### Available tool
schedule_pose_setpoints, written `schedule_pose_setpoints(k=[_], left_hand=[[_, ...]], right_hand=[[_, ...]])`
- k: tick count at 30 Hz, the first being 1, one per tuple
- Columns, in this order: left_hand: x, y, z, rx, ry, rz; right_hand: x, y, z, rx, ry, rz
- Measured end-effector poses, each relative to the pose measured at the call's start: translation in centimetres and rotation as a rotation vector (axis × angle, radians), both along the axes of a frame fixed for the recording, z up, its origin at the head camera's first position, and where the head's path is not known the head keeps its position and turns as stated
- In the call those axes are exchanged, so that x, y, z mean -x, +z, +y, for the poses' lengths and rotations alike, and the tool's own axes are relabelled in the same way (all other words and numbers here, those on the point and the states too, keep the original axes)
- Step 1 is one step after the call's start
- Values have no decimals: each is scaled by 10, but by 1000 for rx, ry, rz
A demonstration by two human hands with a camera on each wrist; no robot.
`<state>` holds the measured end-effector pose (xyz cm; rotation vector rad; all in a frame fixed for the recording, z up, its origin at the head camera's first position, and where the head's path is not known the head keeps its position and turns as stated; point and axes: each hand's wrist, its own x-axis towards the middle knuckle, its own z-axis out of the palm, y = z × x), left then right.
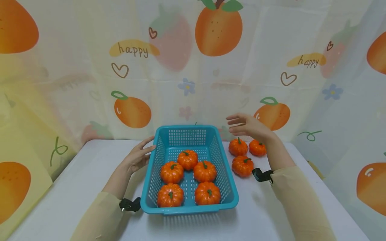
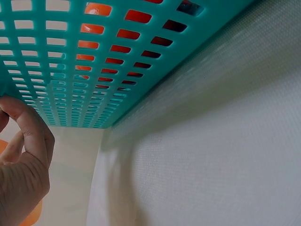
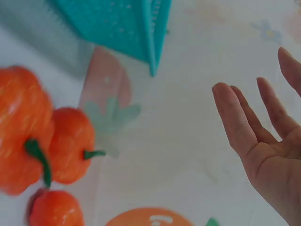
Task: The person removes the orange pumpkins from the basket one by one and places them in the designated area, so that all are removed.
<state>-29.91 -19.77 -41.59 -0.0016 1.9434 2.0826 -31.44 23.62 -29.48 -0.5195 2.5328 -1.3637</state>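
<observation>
A blue-green plastic basket [image 1: 189,210] holds several small orange toy pumpkins [image 1: 205,171] with green stems. My left hand [image 1: 138,157] is at the basket's left side, its fingers touching the rim. In the left wrist view, this hand [image 2: 28,150] has bent fingers against the lattice wall [image 2: 99,61]. Its grip there is only partly visible. Raised beyond the basket's right side, my right hand [image 1: 248,126] holds nothing and its fingers are extended. Below it, three more pumpkins [image 1: 243,166] lie on the table. The right wrist view shows the same spread hand [image 3: 263,136] apart from the pumpkins [image 3: 70,143].
The white table [image 1: 90,177] runs back to a hanging cloth [image 1: 193,93] printed with fruit, hearts and flowers. Dark wrist cameras [image 1: 130,204] sit on both wrists. The three loose pumpkins stand close to the basket's right wall.
</observation>
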Motion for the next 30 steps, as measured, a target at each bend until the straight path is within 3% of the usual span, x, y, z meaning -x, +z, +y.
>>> schedule_pose_setpoints(k=[5,11,17,23,30], left_hand=[[1,-1,-1,-9,4,-2],[0,-1,0,-14,-1,-10],[1,-1,-1,-5,2,-5],[0,-1,-1,-6,2,-4],[-1,1,-1,-33,-4,-11]], right_hand=[[4,11,-31,56,64,2],[5,17,-67,160,144,-85],[7,17,-101,182,192,-131],[8,9,-129,169,174,-235],[16,-7,-152,71,71,-339]])
